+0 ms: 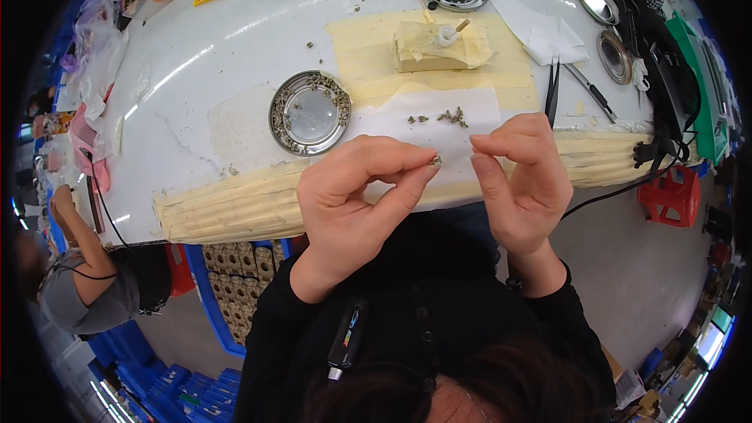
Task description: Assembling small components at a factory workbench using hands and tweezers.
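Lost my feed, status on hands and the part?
Left hand pinching small grey part at fingertips. Right hand beside it, fingers curled, not touching. Nothing between them.

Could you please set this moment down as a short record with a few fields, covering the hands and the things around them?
left hand: pinches a tiny grey-brown part between thumb and fingertip
right hand: raised beside it, fingers curled, apparently empty
white paper sheet: carries a loose cluster of small parts
round metal dish: left of the sheet, small parts around its rim
tweezers: lying right of the sheet
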The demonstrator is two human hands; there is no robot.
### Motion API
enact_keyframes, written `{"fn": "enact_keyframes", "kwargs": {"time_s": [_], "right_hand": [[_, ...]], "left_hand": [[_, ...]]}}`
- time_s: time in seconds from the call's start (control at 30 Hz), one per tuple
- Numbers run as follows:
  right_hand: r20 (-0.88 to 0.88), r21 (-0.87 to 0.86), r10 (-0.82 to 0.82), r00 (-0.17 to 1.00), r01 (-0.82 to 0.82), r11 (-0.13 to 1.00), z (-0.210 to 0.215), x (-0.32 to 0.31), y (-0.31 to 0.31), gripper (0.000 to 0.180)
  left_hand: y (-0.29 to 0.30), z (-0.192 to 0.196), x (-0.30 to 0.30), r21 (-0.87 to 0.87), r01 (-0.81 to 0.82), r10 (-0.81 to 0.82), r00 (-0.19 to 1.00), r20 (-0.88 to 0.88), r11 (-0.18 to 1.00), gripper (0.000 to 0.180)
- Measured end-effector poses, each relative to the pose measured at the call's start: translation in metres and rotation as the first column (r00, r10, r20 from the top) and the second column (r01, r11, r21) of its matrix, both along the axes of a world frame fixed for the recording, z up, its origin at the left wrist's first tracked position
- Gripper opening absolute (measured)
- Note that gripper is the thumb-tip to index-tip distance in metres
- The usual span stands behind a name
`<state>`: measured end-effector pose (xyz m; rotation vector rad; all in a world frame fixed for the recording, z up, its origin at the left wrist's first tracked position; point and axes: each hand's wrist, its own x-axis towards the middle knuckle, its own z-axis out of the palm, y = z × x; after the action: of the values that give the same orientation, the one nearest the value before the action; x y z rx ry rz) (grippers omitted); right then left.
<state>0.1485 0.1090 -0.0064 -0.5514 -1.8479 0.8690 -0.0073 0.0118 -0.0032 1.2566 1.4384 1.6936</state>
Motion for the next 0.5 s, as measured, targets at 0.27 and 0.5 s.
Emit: {"fn": "enact_keyframes", "kwargs": {"time_s": [0.27, 0.5], "right_hand": [[0.071, 0.071, -0.095, 0.993, 0.09, 0.993, -0.004, 0.004, 0.008, 0.019], [0.286, 0.243, -0.186, 0.94, 0.116, 0.963, -0.001, 0.004, 0.017, 0.02]], "left_hand": [[0.006, 0.003, -0.003, 0.157, -0.087, 0.142, 0.914, -0.379, 0.984, 0.021], [0.005, -0.005, -0.004, 0.028, -0.151, 0.143, 0.835, -0.531, 0.988, 0.02]]}}
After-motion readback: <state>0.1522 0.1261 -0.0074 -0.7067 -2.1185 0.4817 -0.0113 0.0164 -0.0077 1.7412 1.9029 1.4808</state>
